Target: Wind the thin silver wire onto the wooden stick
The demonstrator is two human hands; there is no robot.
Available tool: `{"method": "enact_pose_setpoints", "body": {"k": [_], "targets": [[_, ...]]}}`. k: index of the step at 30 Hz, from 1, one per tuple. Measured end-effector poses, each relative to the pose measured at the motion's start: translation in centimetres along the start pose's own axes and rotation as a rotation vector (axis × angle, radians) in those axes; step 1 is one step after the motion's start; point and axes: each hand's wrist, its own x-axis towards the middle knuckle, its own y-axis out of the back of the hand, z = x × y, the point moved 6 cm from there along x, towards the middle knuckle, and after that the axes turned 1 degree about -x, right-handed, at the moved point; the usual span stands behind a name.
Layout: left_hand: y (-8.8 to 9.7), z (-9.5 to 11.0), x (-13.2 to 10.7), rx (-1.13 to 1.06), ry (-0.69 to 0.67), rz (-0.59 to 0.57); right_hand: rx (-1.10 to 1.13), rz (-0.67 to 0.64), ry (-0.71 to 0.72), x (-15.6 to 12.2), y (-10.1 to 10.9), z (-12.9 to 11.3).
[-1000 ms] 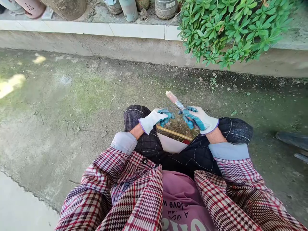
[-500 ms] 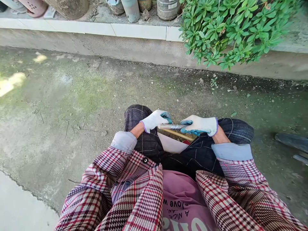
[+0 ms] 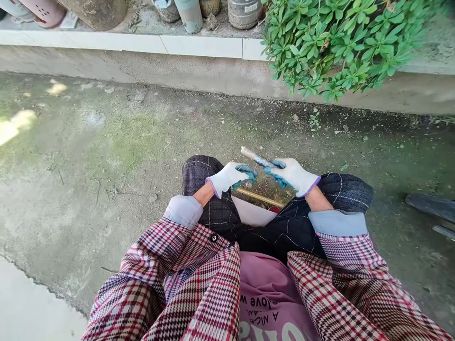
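Note:
White gloves with blue-green palms and purple cuffs cover both my hands. My right hand [image 3: 292, 176] is closed round one end of a short pale rod [image 3: 248, 152], whose free end points up and to the left. Silvery wire [image 3: 262, 161] is wound in coils round the rod's middle. Close by on the left, my left hand [image 3: 232, 177] has its fingers pinched together, and a thin strand of the wire seems to run from them to the coils. Below the hands, between my knees, a yellowish bar [image 3: 259, 196] crosses the gap.
Several pots and buckets [image 3: 245, 13] stand on a white-tiled ledge [image 3: 202, 46] at the back. A leafy green bush [image 3: 341, 42] overhangs its right part. Bare, mossy ground [image 3: 124, 137] lies in front. Dark shoe-like objects [image 3: 428, 204] rest at the right edge.
The rod was level between both hands; now its left end has swung up and away from my left hand. My right hand has risen slightly and tilted.

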Motion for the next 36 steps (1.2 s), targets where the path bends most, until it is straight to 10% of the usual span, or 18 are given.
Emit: {"method": "enact_pose_setpoints", "body": {"k": [4, 11, 26, 36], "targets": [[0.1, 0.6, -0.2, -0.14, -0.056, -0.04, 0.642, -0.016, -0.05, -0.8, -0.6, -1.1], [-0.5, 1.0, -0.9, -0.236, -0.038, -0.127, 1.016, -0.055, 0.016, -1.2, 0.7, -0.7], [0.0, 0.6, -1.3, -0.295, 0.069, -0.144, 0.99, 0.113, -0.084, -1.1, 1.7, -0.1], [0.0, 6.9, -4.8, -0.26, -0.2, -0.096, 0.946, 0.126, 0.045, -4.2, 3.5, -4.1]]}}
